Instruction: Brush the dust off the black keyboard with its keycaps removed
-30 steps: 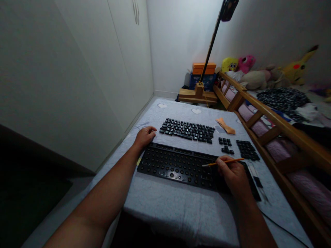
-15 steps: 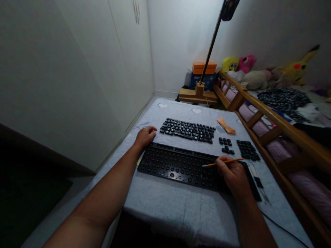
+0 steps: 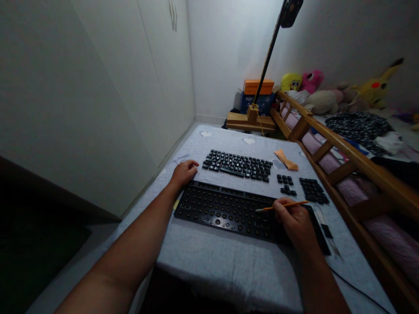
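Note:
A black keyboard with its keycaps off lies on the cloth, rows of round key posts showing. My right hand is closed around a thin brush with an orange handle. Its pale tip is over the right-centre part of the keyboard; whether it touches cannot be made out. My left hand rests at the keyboard's far left corner, fingers loosely bent and apart, holding nothing I can see. Beyond the keyboard, loose black keycaps sit in keyboard order, with smaller groups of keycaps to the right.
A blue-grey cloth covers the table. At right lie slim tools and a cable. An orange strip is farther back. A wooden bed rail borders the right side, a white cabinet the left.

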Motion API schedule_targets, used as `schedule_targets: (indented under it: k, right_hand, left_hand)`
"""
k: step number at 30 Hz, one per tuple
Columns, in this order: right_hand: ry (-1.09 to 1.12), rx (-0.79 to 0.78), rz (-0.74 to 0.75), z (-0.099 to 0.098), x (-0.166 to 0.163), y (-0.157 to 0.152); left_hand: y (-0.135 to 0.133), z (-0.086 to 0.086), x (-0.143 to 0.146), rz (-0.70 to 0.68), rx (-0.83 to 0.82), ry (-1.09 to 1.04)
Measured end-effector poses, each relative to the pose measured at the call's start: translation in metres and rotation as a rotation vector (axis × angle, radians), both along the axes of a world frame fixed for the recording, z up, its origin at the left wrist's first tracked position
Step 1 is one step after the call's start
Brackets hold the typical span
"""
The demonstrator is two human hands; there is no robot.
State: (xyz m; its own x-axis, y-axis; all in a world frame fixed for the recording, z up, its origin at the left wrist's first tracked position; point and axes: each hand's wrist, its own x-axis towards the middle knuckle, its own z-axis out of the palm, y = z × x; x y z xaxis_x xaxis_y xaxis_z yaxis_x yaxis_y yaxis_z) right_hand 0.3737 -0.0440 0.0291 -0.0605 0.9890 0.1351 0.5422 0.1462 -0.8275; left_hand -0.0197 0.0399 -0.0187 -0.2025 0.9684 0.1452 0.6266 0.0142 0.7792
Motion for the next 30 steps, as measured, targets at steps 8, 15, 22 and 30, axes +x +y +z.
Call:
schedule_targets:
  k: [8, 15, 22, 30]
  right_hand:
    - [-0.046, 0.01, -0.017, -0.001, 0.001, 0.0012]
    - [0.004, -0.03, 0.02, -0.0046, 0.0027, 0.0012]
    - [-0.034, -0.003, -0.017, 0.0, 0.001, 0.0005]
    - [-0.051, -0.009, 0.011, -0.0029, 0.0034, 0.002]
  left_hand:
    - [-0.0006, 0.0004, 0.0, -0.002, 0.004, 0.014]
    - [0.0002, -0.0019, -0.0004, -0.005, 0.013, 0.024]
    - [0.0009, -0.0023, -0.0012, -0.003, 0.009, 0.034]
    - [-0.0007, 0.0, 0.0005, 0.001, 0.004, 0.032]
